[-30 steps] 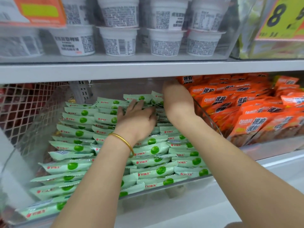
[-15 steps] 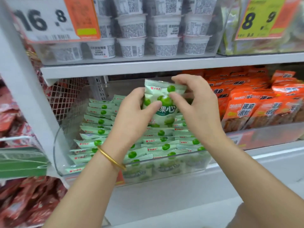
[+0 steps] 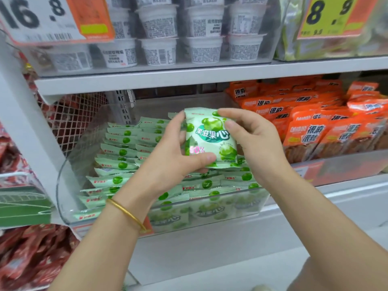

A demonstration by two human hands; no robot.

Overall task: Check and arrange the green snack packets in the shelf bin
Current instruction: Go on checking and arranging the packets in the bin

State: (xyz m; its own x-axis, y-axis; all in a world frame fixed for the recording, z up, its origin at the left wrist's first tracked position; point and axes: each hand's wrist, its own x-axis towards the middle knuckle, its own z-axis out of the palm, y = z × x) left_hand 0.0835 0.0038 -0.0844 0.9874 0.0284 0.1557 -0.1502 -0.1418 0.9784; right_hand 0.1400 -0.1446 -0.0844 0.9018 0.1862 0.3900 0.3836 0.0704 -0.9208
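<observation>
Both hands are closed on a single green snack packet (image 3: 210,139), held upright with its printed face toward the head camera, just above the clear shelf bin (image 3: 231,215). The left hand (image 3: 172,164) grips the packet's left side, thumb across the lower front. The right hand (image 3: 256,141) pinches the upper right corner. A gold bangle (image 3: 128,215) sits on the left wrist.

Inside the bin, green packets (image 3: 121,152) lie in overlapping rows from the back wall to the front wall, and more show through the clear front.

Right of the bin, orange packets (image 3: 310,131) stand packed in a neighbouring clear container. Left of the bin is a white wire mesh divider (image 3: 73,118), and a white upright post (image 3: 27,122) crosses in front of it.

Above the bin runs a white shelf board (image 3: 189,78) carrying stacked white cups (image 3: 159,49) printed with codes. A white and orange price tag (image 3: 42,17) reading 16.8 hangs above the bin to the left, and a yellow tag (image 3: 329,15) reading 8.9 hangs to the right.

Below and left of the bin lie red packets (image 3: 31,259). Below the bin is a pale shelf ledge (image 3: 210,259).
</observation>
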